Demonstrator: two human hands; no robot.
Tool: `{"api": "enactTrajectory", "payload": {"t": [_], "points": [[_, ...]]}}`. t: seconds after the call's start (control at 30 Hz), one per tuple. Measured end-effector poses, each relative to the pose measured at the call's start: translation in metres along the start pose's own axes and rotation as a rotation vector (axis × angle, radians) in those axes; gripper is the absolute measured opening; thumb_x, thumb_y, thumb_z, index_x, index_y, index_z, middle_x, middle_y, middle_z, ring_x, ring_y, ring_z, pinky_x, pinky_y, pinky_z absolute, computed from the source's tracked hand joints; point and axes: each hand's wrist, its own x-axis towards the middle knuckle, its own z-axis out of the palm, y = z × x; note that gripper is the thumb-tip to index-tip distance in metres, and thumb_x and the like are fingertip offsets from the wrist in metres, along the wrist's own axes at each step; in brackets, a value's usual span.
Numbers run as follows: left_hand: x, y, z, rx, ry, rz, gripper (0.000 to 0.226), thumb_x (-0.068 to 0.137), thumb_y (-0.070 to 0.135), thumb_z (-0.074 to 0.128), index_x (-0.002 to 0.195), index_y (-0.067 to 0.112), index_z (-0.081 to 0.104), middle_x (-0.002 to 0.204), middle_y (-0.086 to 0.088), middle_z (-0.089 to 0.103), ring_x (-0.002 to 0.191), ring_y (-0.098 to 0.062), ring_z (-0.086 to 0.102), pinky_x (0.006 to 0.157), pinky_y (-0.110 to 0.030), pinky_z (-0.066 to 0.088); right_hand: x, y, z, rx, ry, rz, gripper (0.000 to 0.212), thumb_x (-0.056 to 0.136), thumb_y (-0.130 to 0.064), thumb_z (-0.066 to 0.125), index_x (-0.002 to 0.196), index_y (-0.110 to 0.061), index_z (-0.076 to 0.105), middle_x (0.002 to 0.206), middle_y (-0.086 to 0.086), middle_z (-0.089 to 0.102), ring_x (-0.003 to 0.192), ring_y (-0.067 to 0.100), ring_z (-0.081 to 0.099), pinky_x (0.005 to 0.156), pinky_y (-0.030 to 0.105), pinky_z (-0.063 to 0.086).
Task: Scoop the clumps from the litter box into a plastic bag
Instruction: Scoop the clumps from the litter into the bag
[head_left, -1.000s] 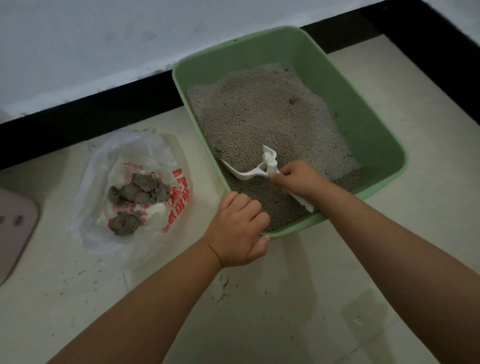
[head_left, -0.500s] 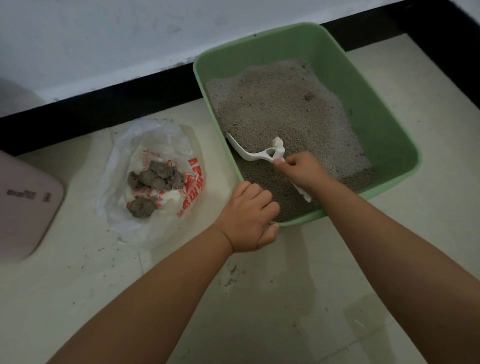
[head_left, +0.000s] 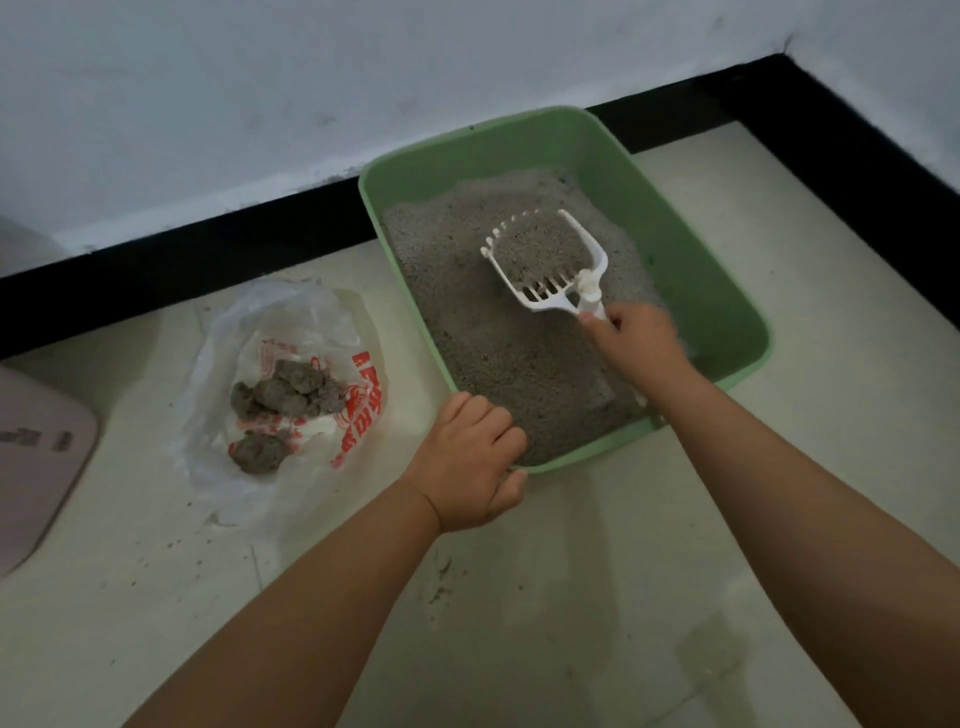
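A green litter box (head_left: 691, 270) holding grey litter (head_left: 498, 338) stands on the floor against the wall. My right hand (head_left: 639, 343) grips the handle of a white slotted scoop (head_left: 550, 265), whose head lies over the middle of the litter with loose litter in it. My left hand (head_left: 472, 462) holds the box's near left corner rim. To the left of the box lies an open clear plastic bag (head_left: 291, 395) with red print, and several grey clumps (head_left: 283, 400) sit inside it.
A pink flat object (head_left: 36, 457) lies at the far left edge. A black baseboard (head_left: 208, 244) runs along the white wall behind the box and turns at the right corner. Litter crumbs speckle the pale floor tiles (head_left: 519, 623) near the bag.
My right hand has swung the scoop from the box's near left side toward the middle and turned it face up with litter in it. My left hand stays on the rim.
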Motion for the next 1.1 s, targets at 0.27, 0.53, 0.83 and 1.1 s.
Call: {"api": "enactTrajectory", "payload": {"t": [0.27, 0.53, 0.83, 1.1], "points": [[0.002, 0.001, -0.002, 0.000, -0.009, -0.009, 0.019, 0.072, 0.033, 0.042, 0.073, 0.015, 0.039, 0.064, -0.007, 0.048, 0.069, -0.021, 0.030, 0.069, -0.032, 0.027, -0.017, 0.004, -0.022, -0.006, 0.002, 0.003, 0.049, 0.096, -0.027, 0.046, 0.051, -0.017, 0.029, 0.050, 0.001, 0.031, 0.047, 0.011, 0.028, 0.047, 0.028, 0.018], [0.004, 0.003, -0.008, 0.029, -0.084, -0.037, 0.026, 0.071, 0.034, 0.041, 0.062, 0.011, 0.051, 0.062, -0.007, 0.048, 0.068, -0.020, 0.029, 0.069, -0.031, 0.026, -0.030, 0.001, -0.024, -0.014, -0.044, 0.005, 0.049, 0.096, -0.028, 0.047, 0.052, -0.016, 0.030, 0.050, 0.001, 0.029, 0.046, 0.012, 0.027, 0.047, 0.028, 0.017], [0.005, 0.003, -0.012, 0.030, -0.133, -0.030, 0.028, 0.071, 0.034, 0.041, 0.064, 0.011, 0.054, 0.064, -0.007, 0.051, 0.070, -0.020, 0.031, 0.070, -0.032, 0.027, -0.031, 0.001, -0.016, -0.007, -0.062, -0.002, 0.037, 0.095, -0.028, 0.049, 0.065, -0.007, 0.044, 0.052, 0.001, 0.034, 0.048, 0.013, 0.031, 0.048, 0.027, 0.021], [-0.014, -0.020, -0.046, -0.014, -0.169, -0.121, 0.025, 0.077, 0.031, 0.044, 0.092, 0.011, 0.047, 0.089, -0.011, 0.061, 0.087, -0.022, 0.042, 0.077, -0.033, 0.035, -0.037, -0.025, -0.016, -0.026, -0.158, -0.070, 0.040, 0.095, -0.030, 0.048, 0.062, -0.009, 0.047, 0.051, 0.001, 0.035, 0.047, 0.012, 0.030, 0.046, 0.024, 0.019]]}}
